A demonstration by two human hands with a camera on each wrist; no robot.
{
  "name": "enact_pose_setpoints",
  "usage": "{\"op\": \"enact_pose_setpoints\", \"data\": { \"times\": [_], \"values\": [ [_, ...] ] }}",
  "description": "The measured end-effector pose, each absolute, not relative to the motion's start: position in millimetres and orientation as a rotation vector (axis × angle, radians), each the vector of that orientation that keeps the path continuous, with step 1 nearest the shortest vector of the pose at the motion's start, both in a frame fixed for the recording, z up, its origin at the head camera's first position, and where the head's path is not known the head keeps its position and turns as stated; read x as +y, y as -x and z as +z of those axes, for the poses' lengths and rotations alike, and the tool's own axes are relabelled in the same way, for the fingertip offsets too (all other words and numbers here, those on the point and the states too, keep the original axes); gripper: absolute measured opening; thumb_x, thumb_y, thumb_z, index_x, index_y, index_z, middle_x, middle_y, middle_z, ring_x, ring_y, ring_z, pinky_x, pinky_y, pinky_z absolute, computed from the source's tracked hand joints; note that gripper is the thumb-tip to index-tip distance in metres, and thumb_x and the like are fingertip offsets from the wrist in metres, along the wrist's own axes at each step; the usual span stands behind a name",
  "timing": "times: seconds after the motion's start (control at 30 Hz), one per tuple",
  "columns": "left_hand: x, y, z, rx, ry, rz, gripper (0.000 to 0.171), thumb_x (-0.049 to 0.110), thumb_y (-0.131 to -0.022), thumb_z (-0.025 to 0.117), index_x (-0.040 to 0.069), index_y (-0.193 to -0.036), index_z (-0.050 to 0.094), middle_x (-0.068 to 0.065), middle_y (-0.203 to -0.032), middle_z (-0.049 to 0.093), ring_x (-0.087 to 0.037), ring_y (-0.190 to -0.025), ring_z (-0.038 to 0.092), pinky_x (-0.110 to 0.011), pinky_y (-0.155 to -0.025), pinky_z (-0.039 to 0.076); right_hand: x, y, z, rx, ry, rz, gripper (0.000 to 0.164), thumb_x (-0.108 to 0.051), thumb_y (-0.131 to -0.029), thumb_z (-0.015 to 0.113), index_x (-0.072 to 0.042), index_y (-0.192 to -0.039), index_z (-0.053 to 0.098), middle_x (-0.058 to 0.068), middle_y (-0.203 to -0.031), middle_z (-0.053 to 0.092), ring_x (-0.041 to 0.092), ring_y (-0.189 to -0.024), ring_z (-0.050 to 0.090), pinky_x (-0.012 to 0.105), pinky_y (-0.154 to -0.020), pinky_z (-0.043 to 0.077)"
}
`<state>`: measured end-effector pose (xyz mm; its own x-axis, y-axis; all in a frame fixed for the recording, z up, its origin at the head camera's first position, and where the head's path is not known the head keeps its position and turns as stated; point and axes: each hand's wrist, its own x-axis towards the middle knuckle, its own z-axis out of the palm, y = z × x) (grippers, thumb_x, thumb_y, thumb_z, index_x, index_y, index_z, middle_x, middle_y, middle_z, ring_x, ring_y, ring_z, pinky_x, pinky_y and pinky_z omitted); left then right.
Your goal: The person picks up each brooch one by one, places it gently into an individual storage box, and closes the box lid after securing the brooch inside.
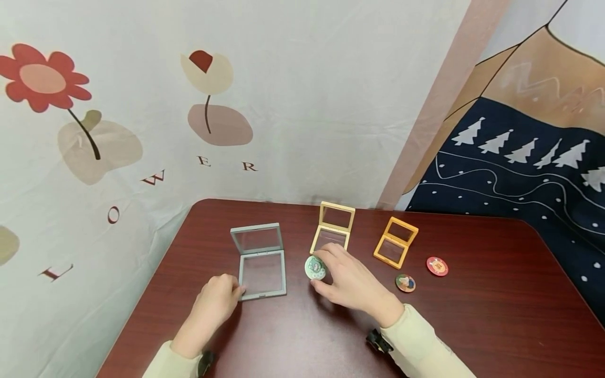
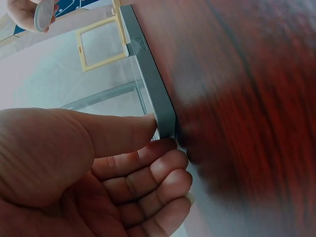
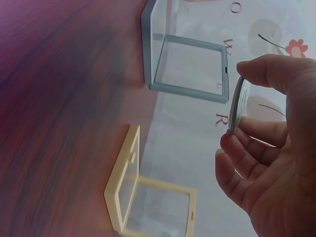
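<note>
Closest to me, my left hand [image 1: 215,300] pinches the near left corner of the grey case [image 1: 262,253], thumb on one side of its rim and curled fingers on the other. The case sits flat, its clear base towards me and its hinged lid raised along the far side.

To the right of the grey case, my right hand [image 1: 348,276] holds the green badge [image 1: 315,268] between thumb and fingertips, lifted off the table. The badge is round, so no long axis matters, only its flat: the printed face shows from above, while the right wrist view catches it nearly edge-on. From this badge, the grey case's base lies directly leftward, roughly level with it, apart but near; no lid stands between them. My left hand is the nearer one to the grey case, touching it; my right hand is nearer the yellow case.

Well to the right of the grey case lie two loose badges, the multicoloured badge [image 1: 405,283] and, further over, the red badge [image 1: 437,266]. Just beyond them, the orange case [image 1: 397,240] has its lid up. The yellow case [image 1: 335,228], lid also raised, stands right of the grey case and farther back, just past my right fingers. Behind everything hangs the pale cloth [image 1: 307,105].
</note>
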<state>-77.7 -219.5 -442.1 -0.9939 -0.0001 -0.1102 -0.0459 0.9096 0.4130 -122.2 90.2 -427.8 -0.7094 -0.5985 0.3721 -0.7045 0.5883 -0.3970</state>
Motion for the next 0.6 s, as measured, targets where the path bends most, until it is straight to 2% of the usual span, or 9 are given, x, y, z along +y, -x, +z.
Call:
{"op": "enact_pose_setpoints", "data": {
  "times": [0.4, 0.6],
  "values": [
    [-220.3, 75.5, -443.4, 2.956, 0.035, 0.626, 0.037, 0.015, -0.098, 0.074, 0.016, -0.066, 0.055, 0.001, -0.06, 0.047, -0.02, -0.061, 0.048, -0.038, -0.055, 0.04, 55.0, 128.2, -432.7, -2.684, -1.147, 0.857, 0.047, -0.025, -0.088, 0.079, -0.002, -0.128, 0.066, 0.003, -0.118, 0.061, 0.015, -0.106, 0.057, 0.03, -0.088, 0.052],
    [-219.6, 73.6, -443.6, 2.953, 0.024, 0.631, 0.037, 0.014, -0.098, 0.074, 0.016, -0.066, 0.056, 0.001, -0.06, 0.047, -0.019, -0.061, 0.048, -0.039, -0.056, 0.041, 37.4, 128.9, -436.1, -2.651, -1.232, 0.782, 0.043, -0.024, -0.088, 0.079, -0.002, -0.123, 0.067, 0.003, -0.113, 0.062, 0.015, -0.099, 0.056, 0.028, -0.086, 0.051]
  ]
}}
